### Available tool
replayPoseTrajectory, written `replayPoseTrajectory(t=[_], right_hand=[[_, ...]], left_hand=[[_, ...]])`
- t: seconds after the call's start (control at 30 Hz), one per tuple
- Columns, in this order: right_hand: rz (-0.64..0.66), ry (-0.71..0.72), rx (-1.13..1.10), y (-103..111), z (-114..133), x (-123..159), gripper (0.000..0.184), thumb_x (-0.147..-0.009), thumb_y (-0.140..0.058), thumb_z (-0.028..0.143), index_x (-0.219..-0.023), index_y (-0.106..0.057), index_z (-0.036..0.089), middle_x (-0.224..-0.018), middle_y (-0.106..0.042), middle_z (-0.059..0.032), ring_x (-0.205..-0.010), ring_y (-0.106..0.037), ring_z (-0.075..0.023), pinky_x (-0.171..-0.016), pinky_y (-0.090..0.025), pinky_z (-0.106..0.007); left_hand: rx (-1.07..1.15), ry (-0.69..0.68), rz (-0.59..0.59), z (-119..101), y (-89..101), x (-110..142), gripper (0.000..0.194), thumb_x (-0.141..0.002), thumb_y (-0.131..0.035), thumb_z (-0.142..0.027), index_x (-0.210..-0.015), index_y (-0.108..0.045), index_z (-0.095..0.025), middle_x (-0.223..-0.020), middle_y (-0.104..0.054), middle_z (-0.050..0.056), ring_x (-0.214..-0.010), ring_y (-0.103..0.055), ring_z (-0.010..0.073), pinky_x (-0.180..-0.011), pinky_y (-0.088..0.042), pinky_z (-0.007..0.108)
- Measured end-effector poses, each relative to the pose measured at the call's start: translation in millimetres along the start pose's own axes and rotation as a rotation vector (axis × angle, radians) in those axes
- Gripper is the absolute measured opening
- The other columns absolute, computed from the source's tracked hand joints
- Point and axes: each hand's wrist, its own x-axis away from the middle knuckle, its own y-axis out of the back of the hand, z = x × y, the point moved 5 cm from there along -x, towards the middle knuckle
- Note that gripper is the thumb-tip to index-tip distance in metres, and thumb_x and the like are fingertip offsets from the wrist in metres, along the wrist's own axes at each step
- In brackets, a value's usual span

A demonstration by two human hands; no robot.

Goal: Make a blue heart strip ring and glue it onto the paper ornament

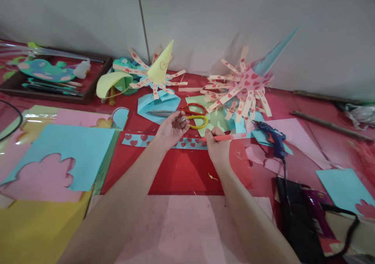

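Left hand [173, 130]: half-curled, palm up; hold cannot be told.
Right hand [217, 144]: closed around orange marker [225, 137].
Blue strip [189, 142]: heart-patterned, near both hands.
Scissors [161, 113]: just beyond strip.

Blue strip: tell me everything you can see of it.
The strip is long, narrow and light blue, seemingly paper, with red hearts along it. It lies flat, crosswise, on a red surface. The left hand hides its middle; whether it touches is unclear. The right hand, at its right end, holds a pen with the tip at the strip.
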Motion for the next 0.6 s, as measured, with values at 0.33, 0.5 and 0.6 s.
replayPoseTrajectory(t=[0.33, 0.5, 0.6], right_hand=[[-0.004, -0.004, 0.002, 0.6, 2.1, 1.4, 0.033, -0.079, -0.048, 0.03, -0.055, -0.027, 0.023, -0.044, -0.034, 0.0091, -0.04, -0.054, -0.0105, -0.041, -0.036, -0.02], [-0.02, -0.017, 0.002, 0.7, 2.7, 2.6, 0.033, -0.08, -0.049, 0.031, -0.056, -0.027, 0.023, -0.045, -0.032, 0.0092, -0.04, -0.053, -0.0103, -0.04, -0.034, -0.02], [-0.027, -0.02, 0.014, 0.9, 2.7, 3.0, 0.033, -0.08, -0.048, 0.031, -0.056, -0.027, 0.023, -0.045, -0.032, 0.0091, -0.041, -0.054, -0.0105, -0.041, -0.034, -0.02]], left_hand=[[0.002, -0.005, 0.005, -0.5, -0.7, 0.5, 0.023, -0.086, -0.043, -0.014, -0.068, -0.057, -0.013, -0.051, -0.052, -0.002, -0.049, -0.054, 0.0065, -0.057, -0.048, 0.018], [0.003, -0.009, 0.015, -0.2, -1.0, 0.3, 0.025, -0.087, -0.041, -0.014, -0.068, -0.057, -0.013, -0.051, -0.051, -0.002, -0.049, -0.054, 0.0064, -0.057, -0.048, 0.018], [0.001, -0.007, 0.011, -0.1, -1.2, 0.4, 0.024, -0.087, -0.041, -0.014, -0.068, -0.057, -0.013, -0.051, -0.051, -0.002, -0.049, -0.054, 0.0065, -0.057, -0.048, 0.018]])
